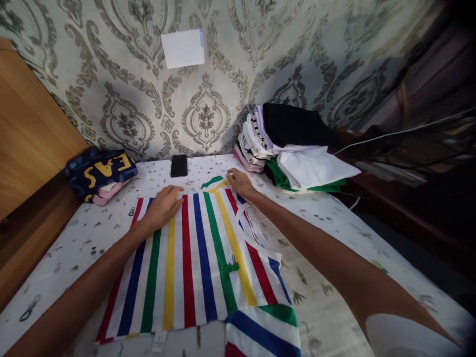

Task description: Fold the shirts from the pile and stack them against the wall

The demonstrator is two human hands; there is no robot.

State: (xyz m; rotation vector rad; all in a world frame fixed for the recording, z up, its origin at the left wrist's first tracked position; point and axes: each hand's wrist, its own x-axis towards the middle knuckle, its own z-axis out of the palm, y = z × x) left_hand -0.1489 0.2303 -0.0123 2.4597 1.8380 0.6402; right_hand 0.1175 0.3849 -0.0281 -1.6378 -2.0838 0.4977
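A shirt (pixel 193 258) with red, blue, green and yellow stripes lies spread on a white patterned sheet, its neck opening to the right and a small green crocodile on its chest. One sleeve points toward me at the lower right. My left hand (pixel 164 206) rests on the shirt's far edge, fingers curled near the cloth; what they grip, if anything, is hidden. At the far sleeve, my right hand (pixel 240 182) is closed with its fingertips at the striped cloth's edge.
Folded dark clothes (pixel 102 173) sit at the far left beside a wooden panel (pixel 37 124). A black wallet-like object (pixel 179 165) lies near the wall. Stacked folded clothes (pixel 293 129) and a white folded cloth (pixel 312 166) are at the far right. A thin cable runs beyond them.
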